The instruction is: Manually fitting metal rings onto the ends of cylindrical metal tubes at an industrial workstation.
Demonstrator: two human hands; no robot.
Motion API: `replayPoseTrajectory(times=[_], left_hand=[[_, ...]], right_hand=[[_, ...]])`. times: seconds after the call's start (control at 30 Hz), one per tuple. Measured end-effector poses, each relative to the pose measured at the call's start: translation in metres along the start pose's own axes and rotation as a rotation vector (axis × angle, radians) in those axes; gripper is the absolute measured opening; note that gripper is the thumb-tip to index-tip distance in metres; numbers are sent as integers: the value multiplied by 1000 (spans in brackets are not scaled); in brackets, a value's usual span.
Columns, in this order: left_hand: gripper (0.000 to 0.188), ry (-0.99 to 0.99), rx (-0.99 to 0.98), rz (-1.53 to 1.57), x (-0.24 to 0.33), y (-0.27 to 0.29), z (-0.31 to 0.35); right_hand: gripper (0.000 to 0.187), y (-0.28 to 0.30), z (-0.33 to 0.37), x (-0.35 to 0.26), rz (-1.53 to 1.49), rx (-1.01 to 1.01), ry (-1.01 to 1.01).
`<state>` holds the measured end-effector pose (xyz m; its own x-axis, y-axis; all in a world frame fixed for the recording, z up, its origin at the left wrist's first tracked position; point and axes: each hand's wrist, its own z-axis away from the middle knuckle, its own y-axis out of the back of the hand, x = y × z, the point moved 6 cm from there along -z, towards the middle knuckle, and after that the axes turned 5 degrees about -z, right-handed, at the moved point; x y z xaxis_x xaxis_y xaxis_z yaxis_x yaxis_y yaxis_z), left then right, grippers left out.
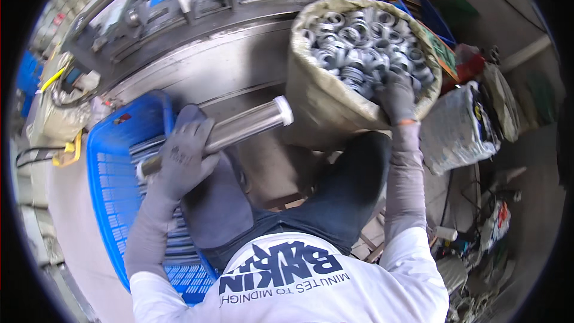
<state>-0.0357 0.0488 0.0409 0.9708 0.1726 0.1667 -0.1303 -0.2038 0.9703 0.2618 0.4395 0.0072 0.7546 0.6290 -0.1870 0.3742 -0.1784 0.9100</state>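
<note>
Loading step, by look of it. Your left hand (182, 158) clamped round metal tube (230, 133), over blue crate (110, 185). Right hand (396, 97) in sack (326, 101), fingers buried among metal rings (359, 42); closure can't tell. Next calls for ring lined to tube's capped end.

I wear grey knit gloves on both hands: my left hand (182, 158) and my right hand (397, 97), the right one with a thin orange band at its cuff. Long grey sleeves cover my forearms up to the short sleeves of a white T-shirt with dark blue block lettering printed across the chest. My trousers are dark blue-grey.
</note>
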Motion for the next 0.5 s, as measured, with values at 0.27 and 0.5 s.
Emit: replayPoseTrajectory(times=[0.27,0.5], left_hand=[[65,4,350,-353,-67,36,-120],[64,89,445,-559,-122,72,-263]], right_hand=[[28,15,10,29,-246,37,-151],[15,52,35,-72,-1108,261,-264]])
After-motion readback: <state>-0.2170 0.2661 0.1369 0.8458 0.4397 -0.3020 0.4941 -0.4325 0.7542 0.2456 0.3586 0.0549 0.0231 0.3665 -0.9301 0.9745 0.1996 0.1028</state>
